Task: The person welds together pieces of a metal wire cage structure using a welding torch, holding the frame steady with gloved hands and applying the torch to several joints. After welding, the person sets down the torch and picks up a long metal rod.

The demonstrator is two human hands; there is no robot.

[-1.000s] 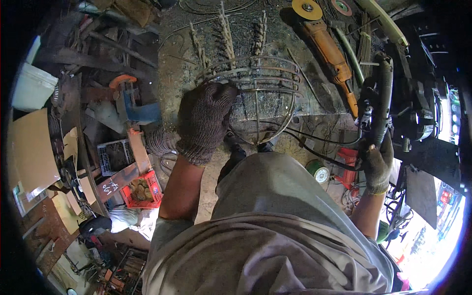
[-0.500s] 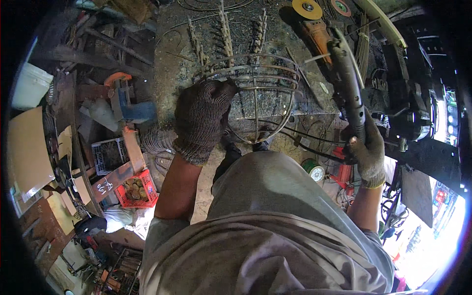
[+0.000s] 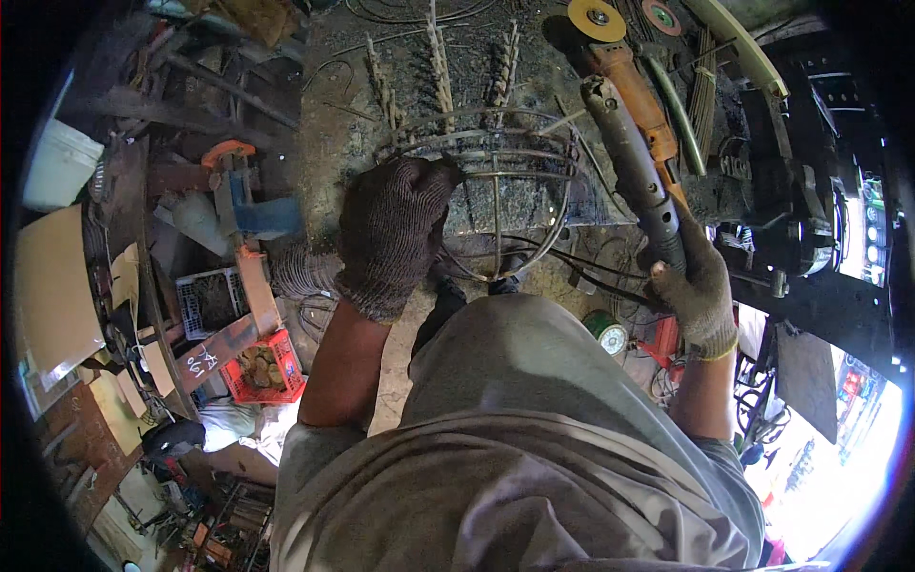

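My left hand (image 3: 396, 229), in a dark knitted glove, is closed on the left side of a round metal wire frame (image 3: 497, 205). The frame has several curved rods joined by a crossing rod and overhangs the bench's near edge. My gloved right hand (image 3: 694, 286) is wrapped around the lower end of a welding electrode holder (image 3: 631, 157), a dark tube with holes along it. From its upper end a thin electrode (image 3: 562, 122) points left, its tip close to the frame's right side. The glove hides the holder's lower end.
On the worn metal bench (image 3: 334, 162) lie twisted metal bars (image 3: 438, 71), an orange angle grinder (image 3: 639, 91) with a yellow disc, and a bundle of rods (image 3: 705, 86). Black cables (image 3: 591, 272) run below its edge. A red crate (image 3: 265, 367) stands at left.
My right hand has moved slightly left, swinging the electrode holder left, so the electrode is nearer the frame. The frame has shifted slightly; my left hand keeps its grip.
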